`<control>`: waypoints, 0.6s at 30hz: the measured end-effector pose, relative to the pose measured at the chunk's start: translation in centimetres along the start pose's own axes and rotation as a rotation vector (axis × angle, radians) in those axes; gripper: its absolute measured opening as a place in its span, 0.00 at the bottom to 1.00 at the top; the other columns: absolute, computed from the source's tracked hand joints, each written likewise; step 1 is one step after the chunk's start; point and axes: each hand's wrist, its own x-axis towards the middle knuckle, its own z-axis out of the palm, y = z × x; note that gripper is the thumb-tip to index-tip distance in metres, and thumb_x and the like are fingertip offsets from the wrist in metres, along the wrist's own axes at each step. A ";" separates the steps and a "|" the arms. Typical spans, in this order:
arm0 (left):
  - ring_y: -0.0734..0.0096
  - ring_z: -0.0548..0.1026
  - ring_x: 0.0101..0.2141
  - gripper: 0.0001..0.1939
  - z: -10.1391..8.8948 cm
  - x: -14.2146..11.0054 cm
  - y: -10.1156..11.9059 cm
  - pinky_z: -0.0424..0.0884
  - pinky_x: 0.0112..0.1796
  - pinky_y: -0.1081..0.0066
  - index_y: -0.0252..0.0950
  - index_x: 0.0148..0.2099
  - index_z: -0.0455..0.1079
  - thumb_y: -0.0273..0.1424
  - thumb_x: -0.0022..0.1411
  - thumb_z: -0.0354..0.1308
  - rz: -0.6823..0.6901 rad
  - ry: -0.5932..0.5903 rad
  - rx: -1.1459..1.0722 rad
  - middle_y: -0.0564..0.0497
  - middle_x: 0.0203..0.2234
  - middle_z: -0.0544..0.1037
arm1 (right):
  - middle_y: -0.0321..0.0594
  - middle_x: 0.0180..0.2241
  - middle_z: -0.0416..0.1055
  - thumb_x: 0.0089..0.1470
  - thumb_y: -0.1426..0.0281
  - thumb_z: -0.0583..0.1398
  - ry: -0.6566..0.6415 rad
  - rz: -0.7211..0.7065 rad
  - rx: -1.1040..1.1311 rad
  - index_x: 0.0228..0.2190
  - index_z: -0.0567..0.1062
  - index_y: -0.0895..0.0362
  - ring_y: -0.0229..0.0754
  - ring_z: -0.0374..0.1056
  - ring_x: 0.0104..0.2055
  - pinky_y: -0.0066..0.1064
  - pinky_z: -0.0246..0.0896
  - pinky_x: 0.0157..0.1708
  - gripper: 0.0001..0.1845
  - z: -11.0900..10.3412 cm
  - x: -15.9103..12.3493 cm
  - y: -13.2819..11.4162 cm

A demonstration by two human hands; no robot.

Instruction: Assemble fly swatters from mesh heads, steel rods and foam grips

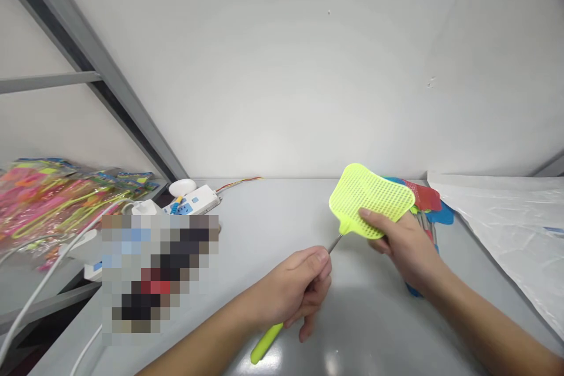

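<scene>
A yellow-green fly swatter (368,194) with a perforated head is held between my two hands above the grey table. My left hand (299,288) is closed around its thin metal rod, thumb and fingers pinched just below the head. The green handle end (267,343) sticks out beneath that hand toward the lower left. With the thumb on top and fingers underneath, my right hand (400,241) grips the right lower side of the head. Behind this hand lie more fly swatters, a red one (425,197) and a blue one (445,214), partly hidden.
At left on the table (247,217) is a white power strip (194,202) with cables, beside a pixelated patch. Clear-bagged colourful items (70,205) are heaped on the far left. A white plastic sheet (506,229) covers the right side. A white wall (308,70) stands behind.
</scene>
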 end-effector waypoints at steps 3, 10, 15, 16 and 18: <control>0.85 0.48 0.09 0.18 0.1 -0.2 0.2 0.64 0.14 0.78 0.38 0.32 0.56 0.44 0.70 0.42 -0.006 0.003 0.028 0.64 0.15 0.54 | 0.26 0.14 0.49 0.56 0.62 0.61 0.073 -0.022 0.066 0.22 0.59 0.54 0.32 0.43 0.18 0.29 0.39 0.20 0.19 -0.9 0.7 -0.3; 0.84 0.49 0.09 0.18 -0.2 -0.2 0.1 0.65 0.15 0.78 0.38 0.32 0.55 0.44 0.71 0.41 0.034 0.011 0.070 0.64 0.14 0.54 | 0.26 0.13 0.54 0.57 0.53 0.58 -0.168 0.094 0.034 0.26 0.67 0.55 0.32 0.48 0.17 0.28 0.43 0.19 0.19 3.4 -1.6 1.7; 0.84 0.48 0.10 0.19 0.0 -0.4 0.2 0.66 0.15 0.76 0.39 0.31 0.54 0.46 0.70 0.41 0.002 -0.023 0.123 0.64 0.14 0.53 | 0.27 0.14 0.52 0.54 0.55 0.61 -0.174 0.078 0.023 0.23 0.68 0.57 0.31 0.46 0.18 0.28 0.41 0.19 0.20 3.5 -2.1 1.1; 0.84 0.47 0.11 0.19 0.0 -0.5 0.4 0.66 0.16 0.76 0.39 0.31 0.54 0.46 0.70 0.41 -0.008 -0.024 0.129 0.64 0.14 0.53 | 0.27 0.14 0.51 0.54 0.55 0.62 -0.115 0.057 0.023 0.21 0.67 0.57 0.31 0.46 0.18 0.28 0.40 0.19 0.20 2.7 -1.8 0.8; 0.83 0.47 0.12 0.19 0.0 -0.7 0.7 0.67 0.17 0.76 0.39 0.31 0.54 0.46 0.70 0.42 -0.019 -0.018 0.140 0.64 0.14 0.52 | 0.26 0.13 0.50 0.54 0.57 0.63 0.014 0.007 0.029 0.21 0.67 0.56 0.32 0.44 0.18 0.29 0.39 0.20 0.19 1.1 -0.9 0.2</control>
